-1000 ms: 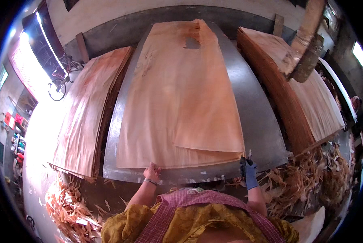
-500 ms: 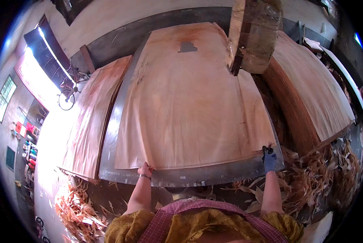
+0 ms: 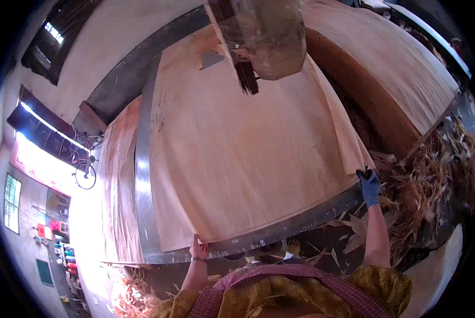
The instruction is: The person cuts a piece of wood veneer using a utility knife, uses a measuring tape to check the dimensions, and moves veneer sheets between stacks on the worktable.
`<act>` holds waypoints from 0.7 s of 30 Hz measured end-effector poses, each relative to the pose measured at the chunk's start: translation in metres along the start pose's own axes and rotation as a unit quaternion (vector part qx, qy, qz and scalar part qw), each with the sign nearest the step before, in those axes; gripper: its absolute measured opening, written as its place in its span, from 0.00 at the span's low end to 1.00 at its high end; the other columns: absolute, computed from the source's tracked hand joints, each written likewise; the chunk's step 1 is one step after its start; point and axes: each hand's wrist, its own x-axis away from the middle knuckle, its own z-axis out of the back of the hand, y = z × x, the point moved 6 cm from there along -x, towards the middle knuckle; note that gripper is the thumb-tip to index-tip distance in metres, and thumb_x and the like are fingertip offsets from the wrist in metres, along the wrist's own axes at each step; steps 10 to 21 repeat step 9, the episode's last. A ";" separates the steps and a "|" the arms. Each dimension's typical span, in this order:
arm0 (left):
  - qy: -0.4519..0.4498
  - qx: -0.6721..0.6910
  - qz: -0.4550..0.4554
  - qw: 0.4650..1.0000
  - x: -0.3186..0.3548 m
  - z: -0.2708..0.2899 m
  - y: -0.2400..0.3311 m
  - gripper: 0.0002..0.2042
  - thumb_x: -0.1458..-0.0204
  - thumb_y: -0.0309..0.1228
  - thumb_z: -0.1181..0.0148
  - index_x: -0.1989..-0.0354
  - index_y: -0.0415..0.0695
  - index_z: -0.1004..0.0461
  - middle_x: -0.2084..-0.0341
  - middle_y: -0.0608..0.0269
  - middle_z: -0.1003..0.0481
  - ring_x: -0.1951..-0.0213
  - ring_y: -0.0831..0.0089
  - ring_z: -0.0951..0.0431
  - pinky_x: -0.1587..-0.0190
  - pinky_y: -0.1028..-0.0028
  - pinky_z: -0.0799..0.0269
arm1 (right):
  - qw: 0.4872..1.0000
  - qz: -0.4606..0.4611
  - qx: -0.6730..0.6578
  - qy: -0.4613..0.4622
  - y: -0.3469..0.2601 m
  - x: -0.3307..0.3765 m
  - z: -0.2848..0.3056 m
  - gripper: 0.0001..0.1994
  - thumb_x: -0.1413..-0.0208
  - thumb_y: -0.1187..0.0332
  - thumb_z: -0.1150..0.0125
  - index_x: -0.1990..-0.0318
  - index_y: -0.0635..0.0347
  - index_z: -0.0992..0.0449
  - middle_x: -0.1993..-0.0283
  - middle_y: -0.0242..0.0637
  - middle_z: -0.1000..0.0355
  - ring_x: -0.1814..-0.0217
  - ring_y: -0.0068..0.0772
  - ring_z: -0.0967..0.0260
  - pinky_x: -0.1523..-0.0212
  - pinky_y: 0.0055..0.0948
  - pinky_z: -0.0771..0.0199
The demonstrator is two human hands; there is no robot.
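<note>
My bare left hand (image 3: 198,248) and blue-gloved right hand (image 3: 369,184) now pinch the wide pale veneer sheet (image 3: 248,143), its near corners lifted off the grey steel table (image 3: 143,180).

A large thin veneer sheet (image 3: 248,153) lies over a grey metal table (image 3: 143,175); the bare left hand (image 3: 198,248) grips its near edge, fingers curled on the sheet; the blue-gloved right hand (image 3: 369,185) pinches the near right corner; wood scraps (image 3: 433,175) lie just right of those fingers; a stacked veneer pile (image 3: 391,74) rises beyond them.
</note>
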 end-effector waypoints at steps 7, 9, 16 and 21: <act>-0.038 0.032 0.026 0.998 -0.008 0.006 -0.016 0.16 0.51 0.44 0.32 0.67 0.45 0.27 0.79 0.66 0.28 0.80 0.72 0.30 0.80 0.78 0.28 | 0.997 -0.070 0.004 -0.045 0.045 0.023 0.018 0.26 0.49 0.49 0.35 0.50 0.58 0.25 0.55 0.45 0.23 0.54 0.46 0.25 0.54 0.37 0.27; -0.082 0.015 0.050 0.995 0.007 0.003 -0.016 0.19 0.51 0.48 0.33 0.65 0.45 0.26 0.74 0.63 0.24 0.74 0.70 0.24 0.76 0.73 0.25 | 0.992 -0.098 0.000 -0.080 0.074 0.031 0.027 0.27 0.51 0.49 0.33 0.48 0.57 0.24 0.52 0.44 0.23 0.52 0.45 0.25 0.53 0.36 0.26; -0.082 0.015 0.050 0.995 0.007 0.003 -0.016 0.19 0.51 0.48 0.33 0.65 0.45 0.26 0.74 0.63 0.24 0.74 0.70 0.24 0.76 0.73 0.25 | 0.992 -0.098 0.000 -0.080 0.074 0.031 0.027 0.27 0.51 0.49 0.33 0.48 0.57 0.24 0.52 0.44 0.23 0.52 0.45 0.25 0.53 0.36 0.26; -0.082 0.015 0.050 0.995 0.007 0.003 -0.016 0.19 0.51 0.48 0.33 0.65 0.45 0.26 0.74 0.63 0.24 0.74 0.70 0.24 0.76 0.73 0.25 | 0.992 -0.098 0.000 -0.080 0.074 0.031 0.027 0.27 0.51 0.49 0.33 0.48 0.57 0.24 0.52 0.44 0.23 0.52 0.45 0.25 0.53 0.36 0.26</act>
